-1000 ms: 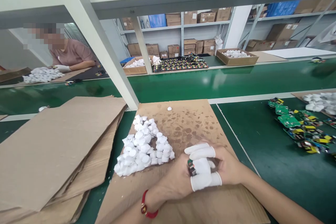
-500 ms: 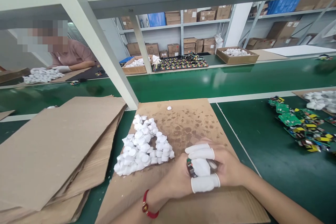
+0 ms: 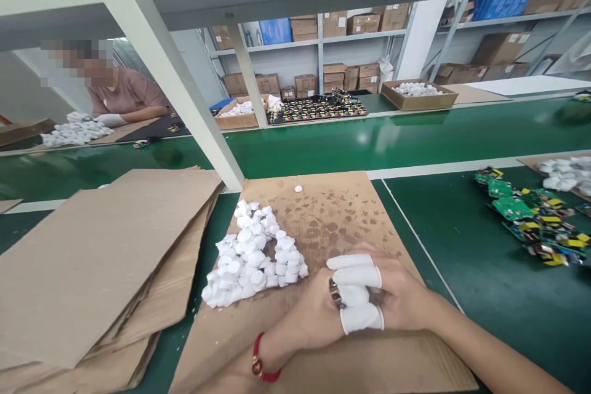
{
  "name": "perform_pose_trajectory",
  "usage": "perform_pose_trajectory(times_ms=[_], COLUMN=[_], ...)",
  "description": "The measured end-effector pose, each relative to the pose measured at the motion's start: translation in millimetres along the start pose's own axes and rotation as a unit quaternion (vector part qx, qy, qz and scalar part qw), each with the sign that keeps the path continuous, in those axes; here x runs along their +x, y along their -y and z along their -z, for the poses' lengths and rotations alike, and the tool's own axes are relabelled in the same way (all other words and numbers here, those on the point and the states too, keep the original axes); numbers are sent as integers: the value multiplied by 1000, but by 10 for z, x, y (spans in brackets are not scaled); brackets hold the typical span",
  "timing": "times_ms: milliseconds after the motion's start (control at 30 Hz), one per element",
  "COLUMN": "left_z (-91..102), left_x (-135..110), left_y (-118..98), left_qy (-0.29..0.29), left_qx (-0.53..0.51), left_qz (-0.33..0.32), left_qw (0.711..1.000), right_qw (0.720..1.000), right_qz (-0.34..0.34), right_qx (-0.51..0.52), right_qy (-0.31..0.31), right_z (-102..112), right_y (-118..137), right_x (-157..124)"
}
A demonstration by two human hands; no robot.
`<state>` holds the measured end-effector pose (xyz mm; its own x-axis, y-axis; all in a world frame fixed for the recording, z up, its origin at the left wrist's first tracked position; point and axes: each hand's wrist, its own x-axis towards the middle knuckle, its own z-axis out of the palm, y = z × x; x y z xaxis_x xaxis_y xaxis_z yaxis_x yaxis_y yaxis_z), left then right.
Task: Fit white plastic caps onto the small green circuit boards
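- Head view: my left hand point(image 3: 314, 314) and right hand point(image 3: 397, 292) meet low, right of centre, both closed around a small circuit board point(image 3: 334, 293).
- Board: only a narrow edge shows, green and dark with metallic bits, at the left hand's side of the grip; the rest is covered by fingers.
- Right fingertips wear smooth, matte white finger cots point(image 3: 356, 277) with rolled rims; a white rounded shape sits between them, cot or loose piece, cannot tell. Exact finger contact hidden.
- Left wrist: red cord bracelet point(image 3: 257, 366) with a round metallic bead.
- Under the hands: brown cardboard sheet point(image 3: 323, 360), flat, dark blotches on its far half.
- Left on that sheet: heap of white lumps point(image 3: 256, 258), soft-looking, stubby, some with round flat tops, packed touching. One small lump point(image 3: 298, 188) apart near the far edge.
- Further left: stack of cardboard sheets point(image 3: 106, 246), plain, uneven edges.
- Right: smooth green worktop point(image 3: 443, 209) with a loose row of circuit boards point(image 3: 512, 208), green with yellow blocks, overlapping.
- Beyond: glossy green belt point(image 3: 314, 157); past it, an open cardboard box point(image 3: 415, 104) of white pieces.
- Far left: co-worker point(image 3: 133, 95), white-gloved hand beside another white heap point(image 3: 76, 132).
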<state>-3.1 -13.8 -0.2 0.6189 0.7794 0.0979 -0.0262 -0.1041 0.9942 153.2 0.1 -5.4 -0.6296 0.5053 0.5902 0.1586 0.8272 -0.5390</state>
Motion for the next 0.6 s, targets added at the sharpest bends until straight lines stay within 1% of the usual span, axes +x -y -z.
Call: perform_pose_trajectory(times_ms=[167,300,433,600], left_z=[-7,-12,-2,5], left_x=[12,9,-5,-4], left_y=[-20,-21,-22,-35], left_qy=[2,2,17,12], left_qx=[7,2,-17,-27], left_qz=[-48,-38,-37,-37], left_qw=[999,999,999,999], right_qw=[1000,999,999,999], right_qz=[14,26,29,39], right_qx=[24,18,6,-2], right_qy=[-6,-12,-12,-16], right_z=[2,2,-2,5], right_y=[12,13,19,39], right_x=[14,15,24,33])
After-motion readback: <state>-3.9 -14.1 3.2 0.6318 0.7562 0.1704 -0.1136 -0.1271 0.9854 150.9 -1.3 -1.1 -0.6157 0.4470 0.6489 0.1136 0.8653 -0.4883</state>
